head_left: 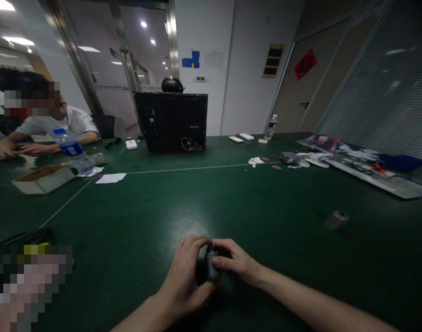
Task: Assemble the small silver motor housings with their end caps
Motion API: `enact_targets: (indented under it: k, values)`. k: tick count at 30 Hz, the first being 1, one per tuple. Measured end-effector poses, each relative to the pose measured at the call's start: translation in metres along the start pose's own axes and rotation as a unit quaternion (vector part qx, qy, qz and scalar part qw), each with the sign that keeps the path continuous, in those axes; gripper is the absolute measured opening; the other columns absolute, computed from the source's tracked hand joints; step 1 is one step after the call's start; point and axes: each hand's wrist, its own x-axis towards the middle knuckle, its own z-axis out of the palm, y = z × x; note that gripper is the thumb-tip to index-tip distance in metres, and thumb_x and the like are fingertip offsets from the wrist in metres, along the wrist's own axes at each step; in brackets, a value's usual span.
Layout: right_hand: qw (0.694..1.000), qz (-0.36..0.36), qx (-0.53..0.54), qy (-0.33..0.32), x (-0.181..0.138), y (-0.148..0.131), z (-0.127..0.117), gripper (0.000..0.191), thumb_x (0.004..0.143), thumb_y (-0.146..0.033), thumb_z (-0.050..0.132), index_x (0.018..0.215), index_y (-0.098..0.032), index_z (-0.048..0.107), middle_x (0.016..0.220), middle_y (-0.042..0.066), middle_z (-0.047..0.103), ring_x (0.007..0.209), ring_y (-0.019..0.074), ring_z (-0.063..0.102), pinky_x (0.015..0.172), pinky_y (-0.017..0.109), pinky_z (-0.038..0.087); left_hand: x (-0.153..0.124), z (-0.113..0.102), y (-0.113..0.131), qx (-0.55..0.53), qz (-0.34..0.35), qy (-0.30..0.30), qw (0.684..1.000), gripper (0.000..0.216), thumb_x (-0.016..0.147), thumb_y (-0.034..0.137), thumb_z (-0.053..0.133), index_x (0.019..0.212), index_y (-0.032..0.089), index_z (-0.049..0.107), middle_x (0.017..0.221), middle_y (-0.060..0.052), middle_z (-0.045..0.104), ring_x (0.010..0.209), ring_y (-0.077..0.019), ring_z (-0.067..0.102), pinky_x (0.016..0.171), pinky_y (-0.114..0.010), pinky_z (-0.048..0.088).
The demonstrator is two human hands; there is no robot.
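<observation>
Both hands are on a small dark grey object [213, 266], roughly block-like or cylindrical, just above the green table near its front edge. Its exact kind does not show. My left hand [186, 272] curls around it from the left, fingers over the top and thumb underneath. From the right, my right hand [236, 260] presses its thumb against the near face, with the other fingers bent behind. The fingers cover part of the object. To the right, apart from both hands, a short grey metallic cylinder [336, 220] lies on the table.
A black open-backed case [172, 122] stands at the table's [155, 207] far side. Left are a shallow box [44, 180], a water bottle [74, 152], a paper [110, 178] and a seated person [55, 120]. A tray of parts [377, 173] lies right; a coiled cable [26, 236], lower left.
</observation>
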Motion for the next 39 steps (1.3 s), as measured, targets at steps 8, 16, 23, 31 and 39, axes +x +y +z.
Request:
enact_targets:
  k: [8, 16, 23, 31, 39]
  values:
    - [1.000, -0.006, -0.025, -0.015, 0.003, -0.002, 0.002, 0.052, 0.076, -0.066, 0.057, 0.079, -0.014, 0.057, 0.074, 0.000, 0.051, 0.070, 0.0139, 0.046, 0.064, 0.025, 0.037, 0.002, -0.003, 0.002, -0.051, -0.034, -0.004, 0.998, 0.060, 0.065, 0.012, 0.072, 0.117, 0.023, 0.043, 0.115, -0.009, 0.054, 0.104, -0.0279, 0.054, 0.090, -0.042, 0.047]
    - [0.999, -0.016, -0.048, 0.006, 0.003, 0.004, -0.003, 0.051, 0.085, -0.064, 0.045, 0.079, -0.015, 0.056, 0.068, -0.002, 0.042, 0.064, 0.0120, 0.039, 0.061, 0.024, 0.032, 0.002, -0.004, 0.002, -0.061, -0.053, 0.005, 0.997, 0.053, 0.070, 0.011, 0.067, 0.117, 0.022, 0.044, 0.114, -0.009, 0.055, 0.104, -0.0275, 0.054, 0.090, -0.042, 0.046]
    - [1.000, -0.003, -0.007, -0.012, -0.004, 0.000, -0.001, 0.058, 0.075, -0.064, 0.060, 0.109, -0.018, 0.061, 0.099, 0.007, 0.059, 0.095, 0.0244, 0.053, 0.085, 0.035, 0.041, 0.008, -0.005, 0.001, -0.120, -0.103, 0.048, 0.986, 0.040, 0.076, 0.019, 0.064, 0.112, 0.020, 0.048, 0.107, -0.008, 0.059, 0.101, -0.0269, 0.057, 0.087, -0.040, 0.047]
    - [0.999, 0.018, -0.023, 0.012, -0.004, 0.000, 0.000, 0.056, 0.072, -0.065, 0.062, 0.100, -0.016, 0.064, 0.091, 0.007, 0.059, 0.092, 0.0251, 0.054, 0.085, 0.038, 0.043, 0.011, -0.005, -0.001, -0.163, -0.130, 0.046, 0.977, 0.037, 0.070, 0.015, 0.064, 0.105, 0.020, 0.053, 0.101, -0.006, 0.063, 0.097, -0.0255, 0.059, 0.085, -0.038, 0.048]
    - [0.998, 0.026, -0.044, 0.028, -0.001, 0.000, 0.004, 0.053, 0.076, -0.065, 0.058, 0.096, -0.017, 0.065, 0.088, 0.006, 0.059, 0.086, 0.0223, 0.054, 0.081, 0.034, 0.043, 0.013, -0.004, -0.003, -0.189, -0.136, 0.034, 0.972, 0.028, 0.073, 0.019, 0.064, 0.100, 0.019, 0.054, 0.095, -0.005, 0.063, 0.088, -0.0224, 0.061, 0.078, -0.033, 0.049]
